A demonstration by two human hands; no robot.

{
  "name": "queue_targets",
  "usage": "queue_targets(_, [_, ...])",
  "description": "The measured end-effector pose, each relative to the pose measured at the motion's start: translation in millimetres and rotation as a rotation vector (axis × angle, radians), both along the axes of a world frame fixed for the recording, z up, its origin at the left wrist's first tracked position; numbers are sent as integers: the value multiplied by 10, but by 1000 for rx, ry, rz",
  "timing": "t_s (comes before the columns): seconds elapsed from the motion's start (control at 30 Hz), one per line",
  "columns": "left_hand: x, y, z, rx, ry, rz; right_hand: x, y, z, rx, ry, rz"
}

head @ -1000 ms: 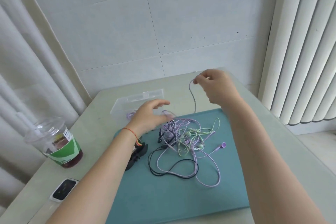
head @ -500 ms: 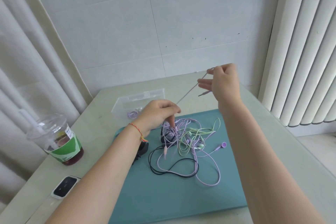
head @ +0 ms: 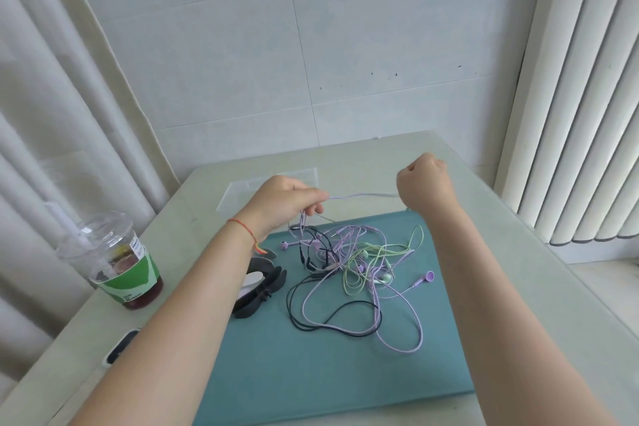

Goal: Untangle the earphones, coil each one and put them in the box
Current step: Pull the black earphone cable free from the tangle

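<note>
A tangle of purple, green and black earphones point(head: 349, 263) lies on the teal mat point(head: 345, 367). A purple cable point(head: 359, 196) runs taut and level between my two hands above the mat's far edge. My left hand point(head: 287, 201) pinches one end of this stretch, with more purple cable hanging from it into the tangle. My right hand point(head: 423, 187) is a fist gripping the other end. The clear plastic box point(head: 242, 192) sits behind my left hand, partly hidden by it.
An iced drink in a clear cup point(head: 117, 263) stands at the left on the table point(head: 501, 252). A black clip-like object point(head: 262, 290) lies under my left forearm, and a phone point(head: 119, 351) sits near the table's left front edge. Curtains hang on both sides.
My right hand dropped and closed into a fist, my left hand rose from the tangle, and the purple cable between them went from slanted to level and taut.
</note>
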State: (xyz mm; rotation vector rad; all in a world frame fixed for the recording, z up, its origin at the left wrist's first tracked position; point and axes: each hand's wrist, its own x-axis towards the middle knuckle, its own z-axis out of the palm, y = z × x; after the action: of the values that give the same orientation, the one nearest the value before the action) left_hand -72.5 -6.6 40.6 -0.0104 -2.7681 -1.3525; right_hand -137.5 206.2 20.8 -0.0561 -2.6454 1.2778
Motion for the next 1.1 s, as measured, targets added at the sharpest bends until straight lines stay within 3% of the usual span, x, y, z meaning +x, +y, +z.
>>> queue_targets(0.1, [-10, -2, -31, -124, 45, 48, 8, -3, -13, 236, -99, 73])
queue_targets(0.17, [-1, 52, -49, -93, 80, 39, 69, -71, 30, 295, -25, 101])
queue_targets(0.27, [-29, 152, -76, -53, 107, 24, 207, -182, 162, 119, 128, 313])
queue_targets(0.33, [-55, 201, -90, -44, 112, 28, 323, -257, 224, -17, 88, 537])
queue_targets(0.4, [-66, 246, -90, -5, 129, 28, 384, -338, 206, -13, 85, 636])
queue_targets(0.57, [-47, 230, -96, 29, 171, 85, 330, -313, 184, -51, 115, 541])
queue_targets(0.67, [-57, 130, -192, 75, 199, 195, 239, -239, 199, -118, 260, 310])
queue_targets(0.83, [-102, -88, -423, 192, 261, 427, 229, -162, 209, -431, 373, -45])
queue_targets(1.0, [-104, -294, -581, -114, 161, 589, 222, -130, 210, -516, 405, -110])
queue_targets(1.1, [-118, -274, -563, -307, 83, 466, 225, -179, 208, -470, 353, 43])
